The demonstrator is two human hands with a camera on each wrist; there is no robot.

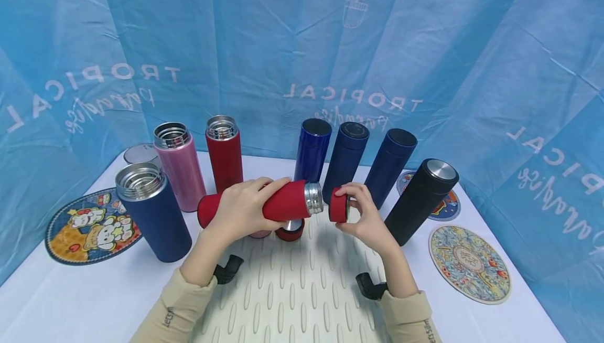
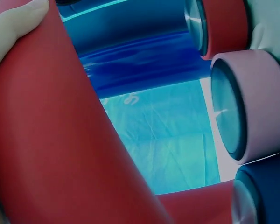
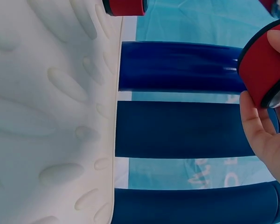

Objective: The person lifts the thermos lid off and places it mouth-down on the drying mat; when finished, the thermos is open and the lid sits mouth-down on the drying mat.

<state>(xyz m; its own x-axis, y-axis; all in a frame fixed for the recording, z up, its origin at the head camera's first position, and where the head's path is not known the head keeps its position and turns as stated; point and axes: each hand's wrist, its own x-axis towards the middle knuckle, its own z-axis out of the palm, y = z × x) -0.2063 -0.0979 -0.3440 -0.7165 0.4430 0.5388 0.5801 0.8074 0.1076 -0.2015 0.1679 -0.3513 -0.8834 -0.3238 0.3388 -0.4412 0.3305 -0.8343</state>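
My left hand (image 1: 244, 207) grips a red bottle (image 1: 289, 201) held nearly level, its bare metal neck pointing right. Just beyond that neck, my right hand (image 1: 365, 217) pinches a red lid (image 1: 338, 205) between thumb and fingers, with a small gap between lid and neck. In the left wrist view the red bottle (image 2: 51, 121) fills the left side, with part of the left hand (image 2: 18, 28) at its edge. The right wrist view has the red lid (image 3: 266, 65) in the fingers of the right hand (image 3: 270, 135).
Uncapped blue (image 1: 158, 217), pink (image 1: 183, 170) and red (image 1: 224, 157) bottles stand at left. Behind and right are capped blue bottles (image 1: 346, 157) and a black one (image 1: 417, 204). Another red lid (image 1: 290, 232) lies on the white ridged mat (image 1: 292, 290). Round coasters (image 1: 470, 264) flank it.
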